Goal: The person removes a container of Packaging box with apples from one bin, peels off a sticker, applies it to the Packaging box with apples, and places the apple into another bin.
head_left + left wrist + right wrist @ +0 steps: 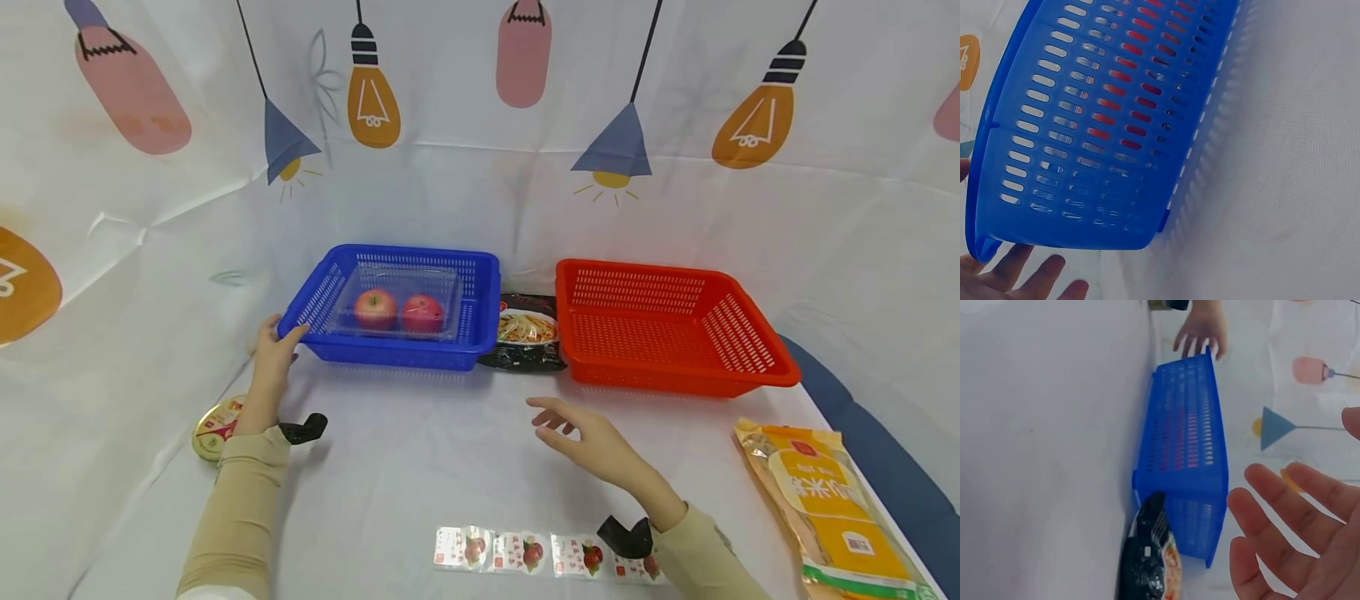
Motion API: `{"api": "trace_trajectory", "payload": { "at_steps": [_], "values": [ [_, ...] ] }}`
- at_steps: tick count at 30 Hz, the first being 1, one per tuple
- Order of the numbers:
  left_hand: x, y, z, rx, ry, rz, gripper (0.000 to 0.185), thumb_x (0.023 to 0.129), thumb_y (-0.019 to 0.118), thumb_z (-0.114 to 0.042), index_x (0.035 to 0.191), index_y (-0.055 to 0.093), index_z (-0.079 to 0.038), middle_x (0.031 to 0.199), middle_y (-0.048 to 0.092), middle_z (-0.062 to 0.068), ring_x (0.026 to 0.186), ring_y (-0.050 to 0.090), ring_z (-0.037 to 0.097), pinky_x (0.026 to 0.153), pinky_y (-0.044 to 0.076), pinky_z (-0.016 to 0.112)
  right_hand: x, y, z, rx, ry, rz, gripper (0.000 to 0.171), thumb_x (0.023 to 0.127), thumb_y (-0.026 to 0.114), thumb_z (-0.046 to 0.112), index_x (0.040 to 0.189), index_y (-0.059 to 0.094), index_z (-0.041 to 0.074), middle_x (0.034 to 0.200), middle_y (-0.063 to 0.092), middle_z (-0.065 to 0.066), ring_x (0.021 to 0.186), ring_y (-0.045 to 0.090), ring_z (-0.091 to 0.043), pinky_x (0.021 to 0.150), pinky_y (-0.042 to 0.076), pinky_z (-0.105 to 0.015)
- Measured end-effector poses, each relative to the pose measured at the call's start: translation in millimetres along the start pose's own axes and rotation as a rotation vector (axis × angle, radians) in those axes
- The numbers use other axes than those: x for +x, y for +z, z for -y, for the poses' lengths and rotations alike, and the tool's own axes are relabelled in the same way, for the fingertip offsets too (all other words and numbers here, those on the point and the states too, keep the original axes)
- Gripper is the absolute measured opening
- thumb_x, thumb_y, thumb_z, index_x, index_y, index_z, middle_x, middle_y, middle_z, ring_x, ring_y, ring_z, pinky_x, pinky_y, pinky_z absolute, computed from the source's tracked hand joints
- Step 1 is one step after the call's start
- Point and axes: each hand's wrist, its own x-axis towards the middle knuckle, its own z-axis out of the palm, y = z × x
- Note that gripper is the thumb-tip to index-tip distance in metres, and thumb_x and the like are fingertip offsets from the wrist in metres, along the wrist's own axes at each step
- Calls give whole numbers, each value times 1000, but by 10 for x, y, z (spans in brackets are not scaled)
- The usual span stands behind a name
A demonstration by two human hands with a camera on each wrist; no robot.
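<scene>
My sleeves (240, 508): nearest, tan.
Blue basket (397, 356): far left, its long side runs left to right.
My left hand (273, 354): nearer, gripping its near left corner.
My right hand (588, 440): empty, fingers apart; basket lies farther, left.
</scene>
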Motion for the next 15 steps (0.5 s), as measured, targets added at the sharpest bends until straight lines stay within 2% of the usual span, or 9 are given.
{"api": "trace_trajectory", "payload": {
  "at_steps": [3, 9, 15],
  "values": [
    [17, -5, 3, -31, -9, 14, 73, 93, 50, -20, 149, 4, -11, 148, 24, 20, 128, 35, 24, 107, 28, 46, 135, -20, 33, 99, 14, 14, 36, 93, 55, 28, 128, 54, 18, 103, 65, 2, 90, 58, -15, 76, 49, -30],
    [48, -37, 55, -59, 4, 39, 75, 93, 52, -18, 149, 3, -11, 148, 24, 21, 122, 41, 18, 107, 29, 47, 463, -64, 61, 353, 29, 31, 36, 96, 50, 28, 127, 52, 11, 107, 64, -14, 95, 60, -22, 84, 48, -38],
    [59, -10, 106, -124, 25, 54, 74, 93, 52, -13, 148, 3, -10, 145, 24, 21, 110, 45, 13, 105, 31, 46, 790, -78, 93, 489, 43, -7, 36, 98, 44, 25, 126, 52, 2, 107, 63, -20, 99, 59, -29, 88, 46, -44]
  ]
}}
